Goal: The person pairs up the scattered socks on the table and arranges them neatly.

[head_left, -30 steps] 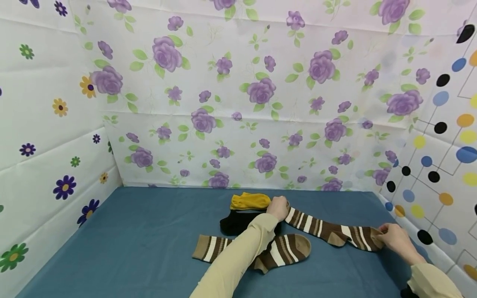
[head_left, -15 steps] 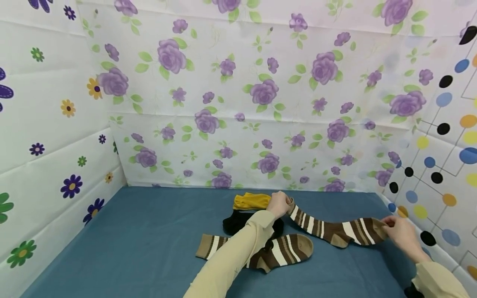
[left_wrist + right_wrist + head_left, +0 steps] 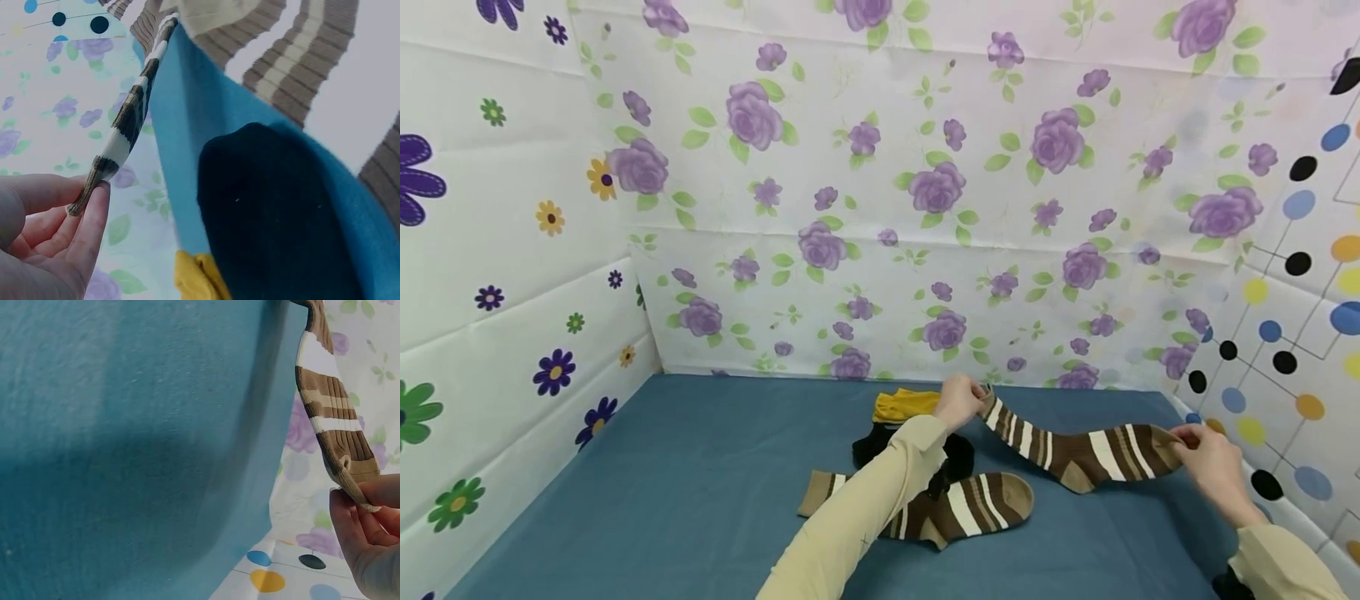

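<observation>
A brown sock (image 3: pixel 1075 457) with white and tan stripes hangs stretched between both hands, sagging at its tan heel. My left hand (image 3: pixel 958 403) pinches the cuff between thumb and fingers, as the left wrist view shows. At the other end, my right hand (image 3: pixel 1213 463) pinches the tan toe, seen close in the right wrist view. Below my left forearm lies a matching striped sock (image 3: pixel 992 503), partly covered by the sleeve. Behind it are a black sock (image 3: pixel 868 446) and a yellow sock (image 3: pixel 904 406), both partly hidden by the left hand and arm.
The blue tablecloth (image 3: pixel 700 483) covers the table. A white flowered sheet (image 3: pixel 880 208) stands along the back edge, with a flower-patterned sheet (image 3: pixel 512 250) at left and a dotted sheet (image 3: pixel 1300 333) at right.
My right hand has risen and shifted slightly right in the view, lifting the sock's toe end. The left hand keeps its pinch on the cuff.
</observation>
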